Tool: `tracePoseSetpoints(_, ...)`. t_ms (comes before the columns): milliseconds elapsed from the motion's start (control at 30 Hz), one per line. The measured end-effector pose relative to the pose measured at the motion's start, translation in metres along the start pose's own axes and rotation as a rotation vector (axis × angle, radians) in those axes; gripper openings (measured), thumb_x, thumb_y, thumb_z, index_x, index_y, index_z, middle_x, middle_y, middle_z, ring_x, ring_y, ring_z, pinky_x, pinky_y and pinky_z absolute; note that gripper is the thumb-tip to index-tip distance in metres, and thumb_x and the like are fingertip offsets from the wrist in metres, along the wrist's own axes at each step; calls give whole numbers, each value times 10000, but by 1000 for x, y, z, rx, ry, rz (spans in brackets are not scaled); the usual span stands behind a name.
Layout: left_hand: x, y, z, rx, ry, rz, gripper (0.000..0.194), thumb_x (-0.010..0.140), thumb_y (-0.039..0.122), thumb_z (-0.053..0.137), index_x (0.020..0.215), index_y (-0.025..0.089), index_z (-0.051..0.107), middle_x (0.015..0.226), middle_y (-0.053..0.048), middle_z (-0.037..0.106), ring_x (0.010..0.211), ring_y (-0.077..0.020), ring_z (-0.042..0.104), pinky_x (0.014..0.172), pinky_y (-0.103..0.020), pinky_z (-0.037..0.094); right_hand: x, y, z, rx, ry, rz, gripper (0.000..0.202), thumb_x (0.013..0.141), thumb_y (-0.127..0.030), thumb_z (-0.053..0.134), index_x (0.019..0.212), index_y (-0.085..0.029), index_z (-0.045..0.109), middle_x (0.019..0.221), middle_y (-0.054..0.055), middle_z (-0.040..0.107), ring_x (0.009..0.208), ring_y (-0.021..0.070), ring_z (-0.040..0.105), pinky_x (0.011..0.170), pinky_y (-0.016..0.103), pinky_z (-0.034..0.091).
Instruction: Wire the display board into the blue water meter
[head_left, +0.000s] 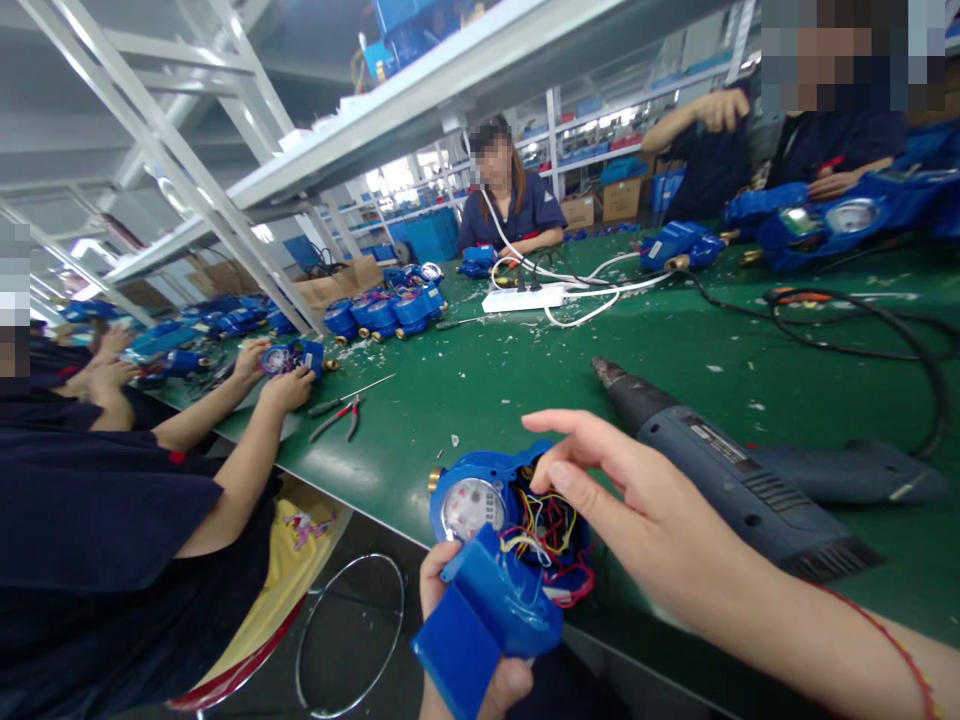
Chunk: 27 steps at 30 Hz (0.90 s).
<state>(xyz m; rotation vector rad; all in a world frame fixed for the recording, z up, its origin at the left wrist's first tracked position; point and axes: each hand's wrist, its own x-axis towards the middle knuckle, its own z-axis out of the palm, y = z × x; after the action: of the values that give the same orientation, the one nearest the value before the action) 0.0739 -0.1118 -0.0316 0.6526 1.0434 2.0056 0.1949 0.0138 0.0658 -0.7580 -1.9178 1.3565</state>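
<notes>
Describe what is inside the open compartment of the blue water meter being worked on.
Tangled red, yellow and white wires show beside the round dial. Whatever lies deeper beneath them or behind the right hand is covered, so it cannot be identified.

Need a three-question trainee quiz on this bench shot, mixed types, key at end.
1. True or false: in the picture, the dark grey-blue plastic heat gun lies right of the blue plastic meter with the round dial.

2. Where is the wearer's right hand?
A) gripping the heat gun
B) by the meter's thin multicoloured wires
C) underneath the meter

3. Fill in: the pliers with partly red handles lie on the ____ bench top.

Key: 1 true; 2 B; 3 green.
</notes>
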Motion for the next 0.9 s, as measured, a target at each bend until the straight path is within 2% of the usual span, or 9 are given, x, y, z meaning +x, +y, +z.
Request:
tracePoseSetpoints(100,0,1,5,-51,26,-12,803,509,320,944,1215,363,564,1183,-55,690,1058,-312,677,913,-414,542,0,-1,-7,-74,68,-85,210,947,-288,475,1102,-236,607,793,-18,632,738,134,589,628,246,463)
tracePoseSetpoints(200,0,0,8,-51,40,-13,832,518,324,935,1256,347,552,1222,-88,672,1118,-364,647,973,-496,503,-2,-4,-5,-149,-38,-118,141,929,-215,507,921,-216,648,818,-12,647,771,134,582,680,261,458)
tracePoseSetpoints(300,-1,1,8,-29,40,-30,802,550,323,914,1265,336,551,1237,-96,664,1134,-375,638,1003,-521,476,-7,-2,0,-219,-135,-169,122,901,-151,552,832,-198,642,849,-2,650,859,152,563,751,288,436)
tracePoseSetpoints(400,-1,5,8,-29,32,-61,776,572,309,902,1265,342,556,1225,-82,668,1110,-361,652,1002,-517,479,-13,3,1,-249,-138,-260,91,873,-101,582,881,-191,593,911,2,624,888,152,526,782,302,414)
tracePoseSetpoints(500,-2,8,9,-54,42,-76,791,548,307,916,1254,344,561,1180,-69,686,1122,-358,646,987,-503,496,-17,7,-3,-367,-181,-474,128,913,-67,518,918,-187,562,1002,17,597,949,156,493,835,324,382)
tracePoseSetpoints(567,-2,9,11,-67,49,-74,806,531,322,924,1251,337,561,1175,-70,696,1145,-365,638,991,-499,495,-18,8,-6,-466,-233,-565,150,939,-73,487,917,-182,588,1014,25,586,967,166,473,857,344,362)
tracePoseSetpoints(733,-3,11,11,-15,67,-67,839,504,339,943,1257,330,572,1192,-78,710,1115,-353,664,969,-465,513,-16,12,-5,-562,-246,-589,173,966,-121,481,952,-177,644,993,43,571,946,182,449,835,359,345)
tracePoseSetpoints(900,-4,16,8,76,79,-30,891,454,377,958,1264,311,593,1186,-76,711,1114,-353,664,958,-428,523,-14,16,-4,-611,-234,-652,153,947,-102,511,854,-168,613,984,39,554,941,178,428,852,354,328)
